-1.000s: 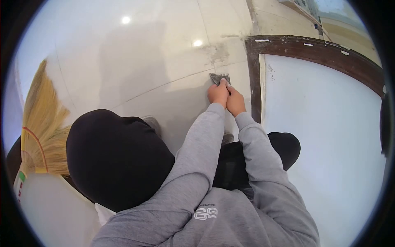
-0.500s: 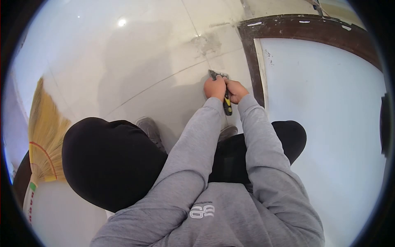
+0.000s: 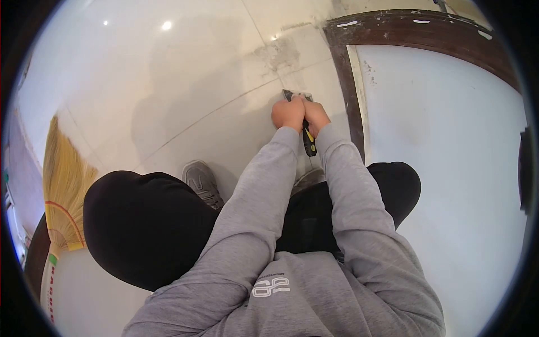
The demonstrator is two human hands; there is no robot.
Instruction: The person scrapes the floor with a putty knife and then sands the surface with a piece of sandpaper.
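Both my hands are closed around a scraper with a black and yellow handle (image 3: 309, 145). Its dark, wide head pokes out beyond my fingers, close to the pale floor tiles (image 3: 224, 121). On one side of the tool, my left hand (image 3: 287, 113) grips near the head. My right hand (image 3: 316, 115) presses against it from the other side, wrapped round the handle. The handle's end sticks out below the hands, between my sleeves. Whether the blade touches the tile cannot be made out. A grey smudged patch (image 3: 278, 54) marks the floor just ahead of the head.
A dark brown wooden frame (image 3: 351, 106) borders a whitish panel (image 3: 438, 123) at the right. A straw broom (image 3: 67, 174) leans at the left, beside my black-trousered knee. My grey shoe (image 3: 201, 182) rests on the tiles. Thin grout lines cross the floor.
My hands and the scraper have shifted slightly forward and to the left. The camera view has tilted a little, showing more of my left shoe. Both hands keep their grip.
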